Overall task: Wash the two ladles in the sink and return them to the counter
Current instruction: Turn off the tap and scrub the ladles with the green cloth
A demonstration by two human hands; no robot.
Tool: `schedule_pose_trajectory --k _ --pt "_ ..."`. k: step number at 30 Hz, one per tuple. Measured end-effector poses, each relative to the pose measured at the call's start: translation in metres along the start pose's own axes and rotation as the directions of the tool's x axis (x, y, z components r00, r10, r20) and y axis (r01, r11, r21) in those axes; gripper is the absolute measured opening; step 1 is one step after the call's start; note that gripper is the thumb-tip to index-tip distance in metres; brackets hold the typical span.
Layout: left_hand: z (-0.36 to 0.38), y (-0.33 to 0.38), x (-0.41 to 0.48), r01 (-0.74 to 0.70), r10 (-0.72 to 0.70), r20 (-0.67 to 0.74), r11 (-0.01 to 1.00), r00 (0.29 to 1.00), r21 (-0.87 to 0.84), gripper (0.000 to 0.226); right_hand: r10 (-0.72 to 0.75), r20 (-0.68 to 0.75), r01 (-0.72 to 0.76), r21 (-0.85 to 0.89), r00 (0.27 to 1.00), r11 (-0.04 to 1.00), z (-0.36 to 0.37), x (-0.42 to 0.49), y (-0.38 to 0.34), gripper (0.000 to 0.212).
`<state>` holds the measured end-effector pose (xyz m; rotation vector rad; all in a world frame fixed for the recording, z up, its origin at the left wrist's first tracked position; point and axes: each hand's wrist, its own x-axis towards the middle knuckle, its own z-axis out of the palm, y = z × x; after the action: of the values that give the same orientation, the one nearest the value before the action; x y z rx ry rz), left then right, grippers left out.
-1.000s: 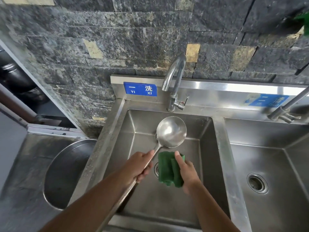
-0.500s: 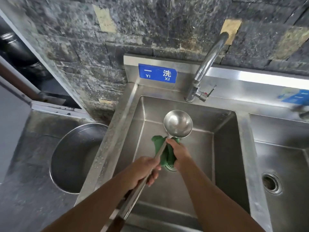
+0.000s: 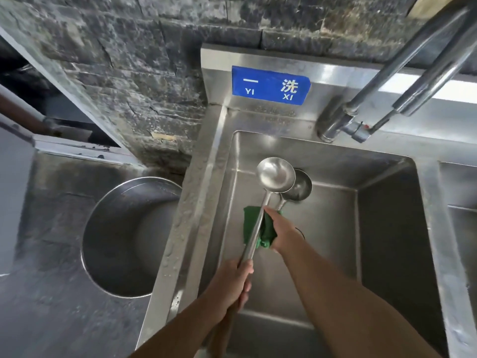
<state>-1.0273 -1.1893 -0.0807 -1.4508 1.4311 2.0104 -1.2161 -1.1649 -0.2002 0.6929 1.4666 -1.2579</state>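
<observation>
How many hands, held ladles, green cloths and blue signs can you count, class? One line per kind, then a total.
hands: 2, left hand and right hand
held ladle: 1
green cloth: 1
blue sign: 1
total: 5

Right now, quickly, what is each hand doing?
Left hand: closed around the handle of the ladle.
Right hand: gripping the green cloth, held against the ladle's shaft.
</observation>
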Motion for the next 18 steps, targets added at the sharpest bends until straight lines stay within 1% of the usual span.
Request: schedule_pose_trajectory --k 2,4,7,13,14,16,18 --pt "0.000 0.002 0.014 0.020 -0.021 -0.017 1.000 1.000 -0.015 0.026 0.031 -0.015 -0.031 -0.023 0.999 0.999 0.014 -0.023 0.005 0.062" --pt "0.001 0.004 0.026 0.048 -0.050 -0.055 0.998 0.997 -0.040 0.028 0.047 -0.024 -0.048 -0.051 0.999 0.998 0.020 -0.025 0.012 0.050" --pt "0.001 0.004 0.048 0.094 -0.101 -0.092 0.992 0.991 -0.083 0.032 0.063 -0.005 -0.064 -0.076 0.998 0.995 0.026 -0.015 0.020 0.043" --pt "-0.002 0.001 0.075 0.147 -0.161 -0.117 0.982 0.980 -0.120 0.031 0.057 0.009 -0.056 -0.099 0.998 0.993 0.028 0.003 0.035 0.048" --pt "-0.002 0.000 0.079 0.154 -0.167 -0.121 0.982 0.979 -0.112 0.030 0.054 0.010 -0.053 -0.110 0.998 0.993 0.029 0.004 0.035 0.044" --pt "-0.002 -0.003 0.085 0.148 -0.158 -0.145 0.986 0.977 -0.076 0.027 0.037 0.026 -0.033 -0.134 0.999 0.990 0.029 0.004 0.035 0.029" --pt "-0.004 -0.007 0.087 0.142 -0.140 -0.189 0.990 0.972 -0.003 0.025 0.010 0.052 -0.001 -0.182 0.999 0.983 0.030 0.004 0.035 0.014"
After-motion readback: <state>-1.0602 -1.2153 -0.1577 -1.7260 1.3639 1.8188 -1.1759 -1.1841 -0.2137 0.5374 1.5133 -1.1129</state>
